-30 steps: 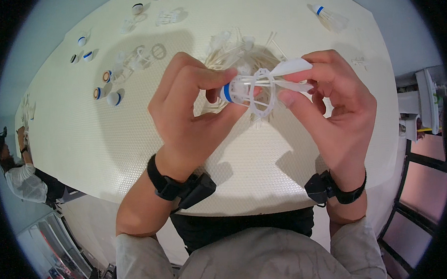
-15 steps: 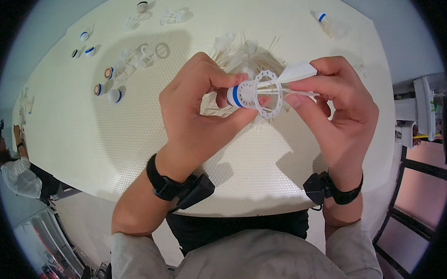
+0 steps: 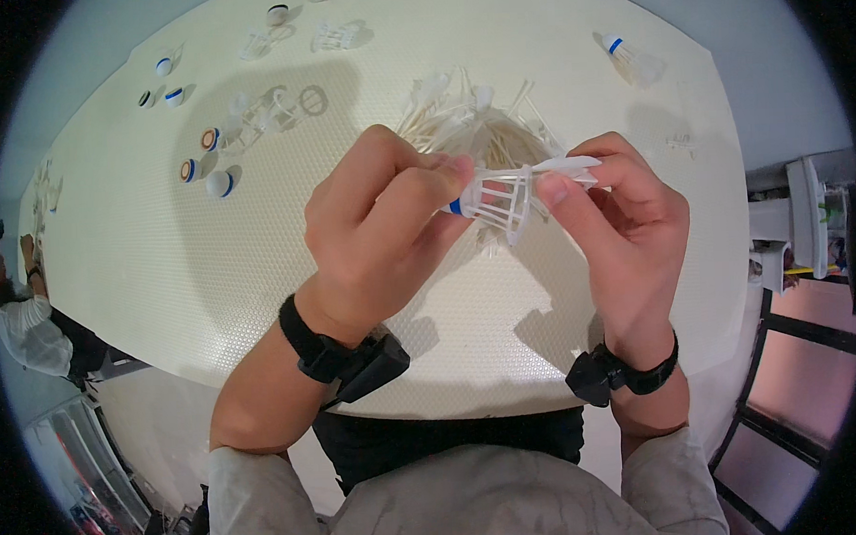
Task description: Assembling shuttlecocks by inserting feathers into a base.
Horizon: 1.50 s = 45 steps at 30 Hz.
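Observation:
My left hand (image 3: pixel 379 227) is closed around the cork end of a shuttlecock (image 3: pixel 499 201), whose blue band shows between the fingers. Its white cage-like skirt points right. My right hand (image 3: pixel 624 223) pinches white feathers (image 3: pixel 566 165) between thumb and fingers at the upper edge of the skirt's open rim. How far their shafts reach into the skirt cannot be made out. Just beyond both hands lies a heap of loose white feathers (image 3: pixel 484 124) on the table.
The pale textured table (image 3: pixel 259 283) holds several cork heads (image 3: pixel 220 184) and white plastic skirts (image 3: pixel 253 118) at the left. A feathered shuttlecock (image 3: pixel 631 58) lies at the far right. Another person (image 3: pixel 34 328) is at the table's left edge, and shelving (image 3: pixel 798 207) stands at the right.
The shuttlecock has turned, so its skirt now shows from the side rather than the rim face. My left fingers have shifted over the cork, and my right hand has moved left and slightly nearer.

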{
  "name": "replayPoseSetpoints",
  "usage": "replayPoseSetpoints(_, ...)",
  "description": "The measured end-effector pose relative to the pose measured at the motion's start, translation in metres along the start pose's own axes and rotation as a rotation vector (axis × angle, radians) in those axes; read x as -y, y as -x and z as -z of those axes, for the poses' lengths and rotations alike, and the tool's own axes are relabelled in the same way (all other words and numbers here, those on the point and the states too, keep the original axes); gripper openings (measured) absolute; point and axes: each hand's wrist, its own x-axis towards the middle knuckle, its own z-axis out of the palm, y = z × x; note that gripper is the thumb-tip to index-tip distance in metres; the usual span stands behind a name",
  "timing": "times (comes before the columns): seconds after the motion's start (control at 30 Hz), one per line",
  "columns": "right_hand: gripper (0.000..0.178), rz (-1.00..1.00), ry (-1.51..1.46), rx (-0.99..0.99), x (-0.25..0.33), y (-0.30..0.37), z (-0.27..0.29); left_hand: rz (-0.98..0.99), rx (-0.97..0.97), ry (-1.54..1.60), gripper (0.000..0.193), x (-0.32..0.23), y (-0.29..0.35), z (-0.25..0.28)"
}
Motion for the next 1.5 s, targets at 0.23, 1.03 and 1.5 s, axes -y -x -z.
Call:
replayPoseSetpoints(0.23, 0.005, -0.199, -0.07, 0.025, 0.01, 0.001, 0.002, -0.039, 0.007, -0.03, 0.027, -0.002, -0.001, 0.0)
replayPoseSetpoints(1.03, 0.006, -0.127, -0.009, 0.048, 0.002, -0.002, 0.003, 0.113, 0.043, 0.131, 0.035, 0.004, 0.003, -0.004)
replayPoseSetpoints(1.5, 0.011, -0.005, 0.17, 0.06, 0.011, 0.0, 0.003, 0.154, 0.024, 0.173, 0.034, 0.008, 0.006, -0.006)
